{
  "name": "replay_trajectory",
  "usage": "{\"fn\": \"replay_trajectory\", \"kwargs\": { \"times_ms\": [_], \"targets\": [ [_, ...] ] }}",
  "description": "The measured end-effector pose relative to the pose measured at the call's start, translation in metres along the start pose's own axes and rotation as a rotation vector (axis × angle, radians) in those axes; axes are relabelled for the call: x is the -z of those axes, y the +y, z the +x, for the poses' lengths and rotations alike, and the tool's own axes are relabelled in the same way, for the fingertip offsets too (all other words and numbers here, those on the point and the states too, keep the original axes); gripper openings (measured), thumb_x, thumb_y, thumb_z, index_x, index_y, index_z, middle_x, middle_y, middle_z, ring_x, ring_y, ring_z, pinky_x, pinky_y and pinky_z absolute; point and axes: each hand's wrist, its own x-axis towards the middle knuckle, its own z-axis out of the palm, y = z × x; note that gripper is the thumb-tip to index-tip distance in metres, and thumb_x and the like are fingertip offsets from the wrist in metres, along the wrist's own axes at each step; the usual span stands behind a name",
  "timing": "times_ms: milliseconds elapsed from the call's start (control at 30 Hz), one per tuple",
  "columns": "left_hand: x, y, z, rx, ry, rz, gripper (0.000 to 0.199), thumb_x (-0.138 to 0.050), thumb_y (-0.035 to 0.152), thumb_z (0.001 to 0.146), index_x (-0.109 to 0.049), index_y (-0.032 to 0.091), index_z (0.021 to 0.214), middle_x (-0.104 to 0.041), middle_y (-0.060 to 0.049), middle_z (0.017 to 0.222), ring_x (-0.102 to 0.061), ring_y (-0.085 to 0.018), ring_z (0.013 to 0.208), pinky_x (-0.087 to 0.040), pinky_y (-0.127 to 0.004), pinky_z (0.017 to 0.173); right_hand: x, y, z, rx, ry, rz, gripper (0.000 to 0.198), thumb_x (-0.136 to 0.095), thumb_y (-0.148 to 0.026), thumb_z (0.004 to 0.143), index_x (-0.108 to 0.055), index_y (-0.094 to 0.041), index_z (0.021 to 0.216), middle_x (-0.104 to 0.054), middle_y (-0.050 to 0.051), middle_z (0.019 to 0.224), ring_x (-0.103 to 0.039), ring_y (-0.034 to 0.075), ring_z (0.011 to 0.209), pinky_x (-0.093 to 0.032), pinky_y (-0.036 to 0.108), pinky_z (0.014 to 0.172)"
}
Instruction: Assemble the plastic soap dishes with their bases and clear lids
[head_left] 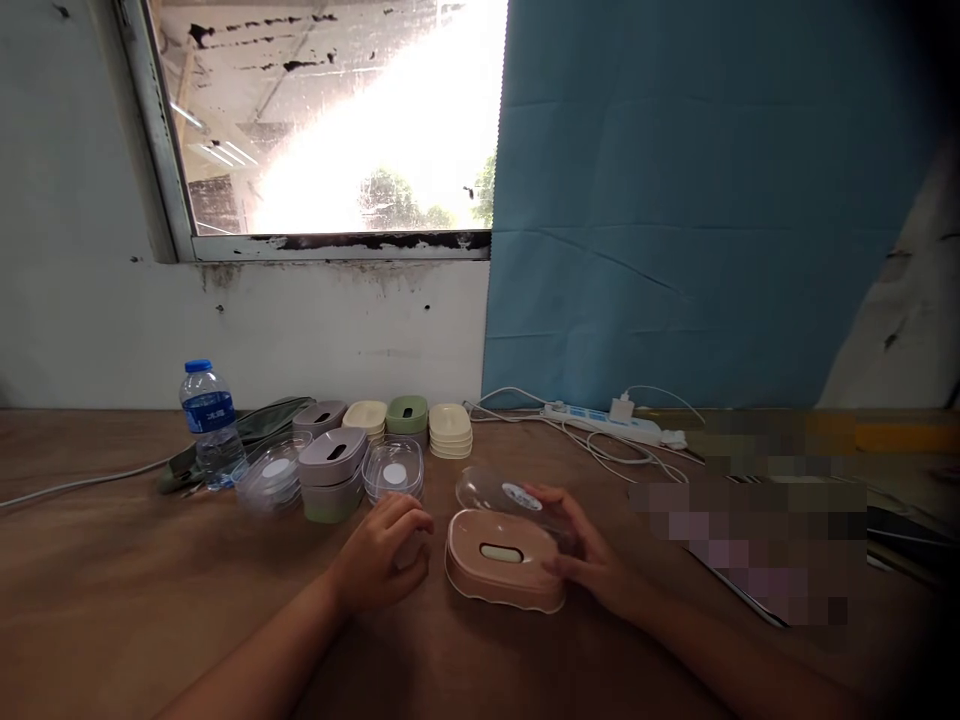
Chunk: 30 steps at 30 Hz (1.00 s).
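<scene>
A pink oval box (504,580), with a pale slot in its top and a pale wavy lower edge, rests on the brown table in front of me. Just behind it is a clear plastic lid (484,490) with a white oval label. My right hand (589,550) grips this lid at its right end, fingers by the label and thumb against the pink box's right edge. To the left of the box, my left hand (386,555) hovers with bent fingers and thumb apart, holding nothing visible.
Behind my left hand stand purple-grey boxes (330,475), a green box (407,413), stacked cream parts (450,430) and stacked clear lids (394,468). A water bottle (211,425) is farther left. A power strip (604,422) with cables lies at the back right.
</scene>
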Motion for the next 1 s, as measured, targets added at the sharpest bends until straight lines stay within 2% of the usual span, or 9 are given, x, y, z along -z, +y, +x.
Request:
{"fn": "replay_trajectory", "kwargs": {
  "times_ms": [67, 133, 233, 300, 467, 633, 767, 867, 1000],
  "targets": [
    [-0.001, 0.000, 0.000, -0.038, 0.052, 0.064, 0.022, -0.045, 0.011, 0.074, -0.051, 0.018, 0.094, -0.055, -0.006, 0.090, -0.052, -0.016, 0.085, -0.044, -0.030, 0.078, -0.001, -0.005, 0.003, -0.005, 0.128, 0.045, 0.048, -0.056, -0.054, 0.072, -0.048, -0.024, 0.109, -0.051, 0.010, 0.118, -0.048, 0.025, 0.109, -0.038, 0.039, 0.092],
    [-0.002, 0.002, 0.000, -0.117, 0.088, 0.143, 0.030, -0.045, 0.010, 0.076, -0.051, 0.019, 0.104, -0.055, -0.007, 0.101, -0.050, -0.017, 0.097, -0.041, -0.032, 0.086, -0.001, -0.014, 0.006, -0.070, 0.273, 0.071, 0.037, -0.052, -0.054, 0.076, -0.053, -0.022, 0.094, -0.061, 0.007, 0.094, -0.059, 0.020, 0.081, -0.048, 0.033, 0.075],
    [-0.004, 0.009, 0.001, -0.273, 0.118, 0.256, 0.039, -0.048, 0.011, 0.079, -0.048, 0.023, 0.116, -0.053, -0.006, 0.116, -0.042, -0.019, 0.114, -0.034, -0.035, 0.096, 0.000, -0.028, 0.010, -0.174, 0.406, 0.109, 0.033, -0.059, -0.051, 0.071, -0.049, -0.020, 0.079, -0.060, 0.000, 0.069, -0.049, 0.010, 0.045, -0.044, 0.023, 0.043],
    [-0.005, 0.015, 0.003, -0.340, 0.144, 0.304, 0.038, -0.049, 0.013, 0.082, -0.048, 0.025, 0.118, -0.054, -0.003, 0.118, -0.038, -0.018, 0.119, -0.030, -0.034, 0.099, 0.000, -0.035, 0.012, -0.251, 0.395, 0.142, 0.037, -0.063, -0.049, 0.066, -0.046, -0.021, 0.084, -0.059, -0.003, 0.062, -0.042, 0.007, 0.035, -0.034, 0.019, 0.031],
    [-0.012, 0.021, 0.006, -0.348, 0.116, 0.323, 0.028, -0.050, 0.018, 0.085, -0.052, 0.026, 0.112, -0.060, 0.004, 0.113, -0.039, -0.014, 0.119, -0.021, -0.030, 0.104, -0.005, -0.039, 0.010, -0.445, 0.160, 0.170, 0.041, -0.064, -0.043, 0.061, -0.046, -0.020, 0.090, -0.057, -0.005, 0.051, -0.035, 0.005, 0.024, -0.022, 0.015, 0.024],
    [-0.013, 0.012, 0.005, -0.395, 0.023, 0.299, 0.018, -0.046, 0.015, 0.087, -0.058, 0.022, 0.098, -0.064, 0.004, 0.097, -0.048, -0.013, 0.107, -0.025, -0.029, 0.099, -0.006, -0.034, 0.010, -0.403, 0.127, 0.338, 0.041, -0.052, -0.048, 0.068, -0.050, -0.016, 0.093, -0.061, 0.000, 0.056, -0.037, 0.006, 0.027, -0.023, 0.017, 0.026],
    [-0.010, 0.002, 0.004, -0.164, 0.106, 0.363, 0.022, -0.045, 0.015, 0.087, -0.057, 0.024, 0.103, -0.063, 0.002, 0.084, -0.052, -0.013, 0.092, -0.027, -0.032, 0.092, 0.003, -0.029, 0.011, -0.309, 0.215, 0.327, 0.032, -0.049, -0.046, 0.072, -0.053, -0.018, 0.088, -0.060, -0.001, 0.058, -0.039, 0.007, 0.033, -0.026, 0.019, 0.032],
    [-0.006, -0.011, 0.003, 0.075, 0.151, 0.459, 0.023, -0.044, 0.017, 0.087, -0.058, 0.026, 0.103, -0.060, -0.001, 0.085, -0.052, -0.016, 0.088, -0.027, -0.036, 0.088, 0.009, -0.023, 0.011, -0.269, 0.185, 0.149, 0.025, -0.053, -0.043, 0.073, -0.054, -0.018, 0.074, -0.056, -0.002, 0.054, -0.042, 0.008, 0.039, -0.030, 0.020, 0.037],
    [-0.006, -0.027, 0.002, 0.259, 0.110, 0.519, 0.025, -0.043, 0.016, 0.087, -0.056, 0.026, 0.105, -0.057, -0.004, 0.090, -0.051, -0.018, 0.090, -0.026, -0.041, 0.088, 0.009, -0.016, 0.009, -0.147, 0.156, -0.072, 0.027, -0.052, -0.043, 0.075, -0.055, -0.018, 0.066, -0.055, -0.001, 0.055, -0.048, 0.012, 0.051, -0.038, 0.023, 0.048]
  ]
}}
